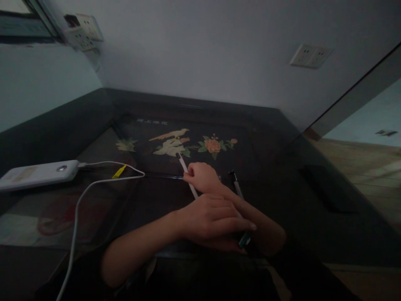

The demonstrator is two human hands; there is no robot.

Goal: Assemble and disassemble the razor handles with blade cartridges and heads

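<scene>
My forearms cross over the dark tabletop. The right hand reaches to the left and is closed around a slim white stick with a dark tip; its lower part passes behind my left hand. Nearer to me, the left hand lies across my right forearm, its fingers pointing right. Between its thumb and fingers shows the dark green end of a small object, too dim to name; the rest is hidden by the hand. A dark pen-like stick lies right of my right hand.
On the left a white power bank has a white cable with a yellow tag. A thin shiny rod lies left of my right hand. Bird and flower pictures decorate the tabletop. Wall sockets are behind.
</scene>
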